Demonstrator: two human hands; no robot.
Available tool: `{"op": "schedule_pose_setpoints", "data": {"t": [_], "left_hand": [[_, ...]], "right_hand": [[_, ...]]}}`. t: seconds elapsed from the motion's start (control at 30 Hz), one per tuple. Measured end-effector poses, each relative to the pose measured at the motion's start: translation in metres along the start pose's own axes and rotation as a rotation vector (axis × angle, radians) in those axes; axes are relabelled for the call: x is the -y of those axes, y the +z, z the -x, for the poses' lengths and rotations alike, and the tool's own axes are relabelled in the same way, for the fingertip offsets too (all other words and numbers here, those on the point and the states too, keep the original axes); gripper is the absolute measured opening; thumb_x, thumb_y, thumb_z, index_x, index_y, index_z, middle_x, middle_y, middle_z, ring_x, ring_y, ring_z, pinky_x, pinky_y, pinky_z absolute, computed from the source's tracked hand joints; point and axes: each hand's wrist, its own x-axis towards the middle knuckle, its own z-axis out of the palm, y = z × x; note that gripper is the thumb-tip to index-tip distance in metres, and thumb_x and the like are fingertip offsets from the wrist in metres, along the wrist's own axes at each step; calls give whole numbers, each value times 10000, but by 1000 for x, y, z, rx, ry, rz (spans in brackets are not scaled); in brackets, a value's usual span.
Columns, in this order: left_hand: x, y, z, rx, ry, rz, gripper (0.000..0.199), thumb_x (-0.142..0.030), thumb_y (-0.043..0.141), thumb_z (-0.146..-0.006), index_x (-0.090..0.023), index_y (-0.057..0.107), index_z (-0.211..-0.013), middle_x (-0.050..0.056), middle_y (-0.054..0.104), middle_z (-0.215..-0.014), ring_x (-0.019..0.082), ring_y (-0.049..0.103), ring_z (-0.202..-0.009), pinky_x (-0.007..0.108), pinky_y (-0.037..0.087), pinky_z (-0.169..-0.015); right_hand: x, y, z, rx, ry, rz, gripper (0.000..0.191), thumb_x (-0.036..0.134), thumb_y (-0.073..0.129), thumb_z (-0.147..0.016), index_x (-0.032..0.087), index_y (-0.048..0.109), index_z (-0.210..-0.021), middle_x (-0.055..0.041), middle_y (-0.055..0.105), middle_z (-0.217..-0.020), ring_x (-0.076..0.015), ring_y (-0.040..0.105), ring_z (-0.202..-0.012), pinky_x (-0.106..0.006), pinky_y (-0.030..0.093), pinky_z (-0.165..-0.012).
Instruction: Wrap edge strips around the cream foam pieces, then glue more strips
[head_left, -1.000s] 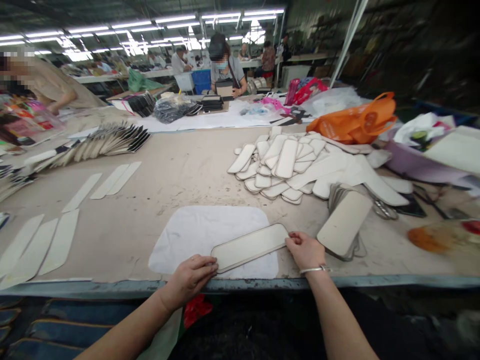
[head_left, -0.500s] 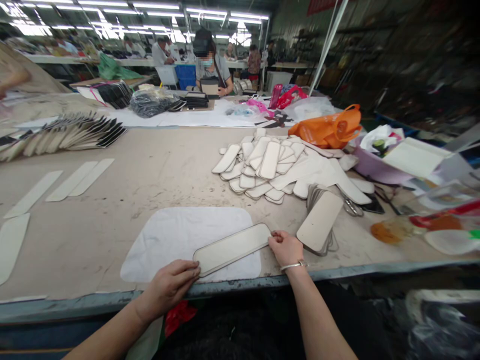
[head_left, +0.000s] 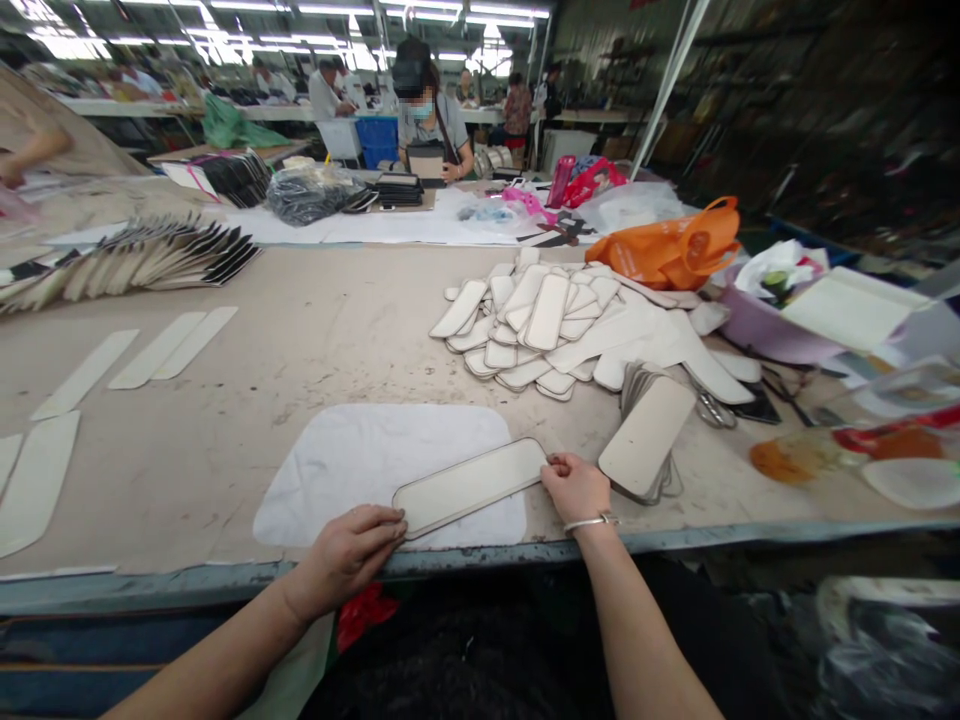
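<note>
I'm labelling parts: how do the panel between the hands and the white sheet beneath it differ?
The panel is narrow; the white sheet is broader. The panel has a dark outline; the white sheet has none. The panel is held at both ends; the white sheet lies beneath. Both are pale with rounded corners.

my left hand [head_left: 360, 548] covers the lower left corner of the long pale panel [head_left: 472, 487], and the fingertips of my right hand [head_left: 577, 495] hide a bit of its other end; i can't see its underside. the panel conceals part of the white sheet [head_left: 330, 470] beneath. my forearms run off the bottom edge. at my left, a pale strip [head_left: 41, 485] and the fanned row of pieces [head_left: 142, 265] are cut off. most panels low in the heap [head_left: 547, 310] are buried. the jar [head_left: 795, 457] is blurred, and the orange bag's [head_left: 667, 250] print is too small to read.
</note>
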Motion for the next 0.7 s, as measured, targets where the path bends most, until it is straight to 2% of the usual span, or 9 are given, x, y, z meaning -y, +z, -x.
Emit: {"op": "schedule_pose_setpoints", "data": {"t": [0.3, 0.47, 0.6, 0.7], "left_hand": [[-2, -1, 0, 42, -26, -6, 233, -170, 488, -856, -203, 658, -1012, 96, 637, -1007, 158, 618, -907, 267, 527, -801], [-1, 0, 1, 22, -7, -8, 245, -185, 484, -858, -214, 651, -1036, 91, 641, -1005, 161, 622, -918, 258, 530, -796], [3, 3, 2, 15, 15, -31, 250, -178, 488, -856, -221, 645, -1046, 85, 643, -1007, 162, 625, -927, 249, 533, -799], [6, 4, 3, 19, 35, -31, 252, -179, 486, -856, -230, 642, -1048, 78, 645, -1007, 163, 628, -924, 241, 536, -794]], "right_hand": [[0, 1, -1, 16, -28, 83, 241, 307, 504, -717, 215, 646, -888, 23, 681, -701, -175, 627, -747, -271, 417, -687], [4, 1, 4, 2, -57, 139, 221, 303, 499, -736, 230, 642, -888, 7, 666, -720, -171, 614, -724, -263, 425, -656], [5, -1, 9, -128, -147, 265, 258, 284, 480, -763, 194, 636, -948, -80, 631, -911, -192, 599, -782, -287, 446, -695], [8, -3, 15, -229, -214, 269, 361, 242, 434, -794, 130, 587, -1101, -142, 585, -1026, -220, 581, -862, -321, 463, -758]]}}
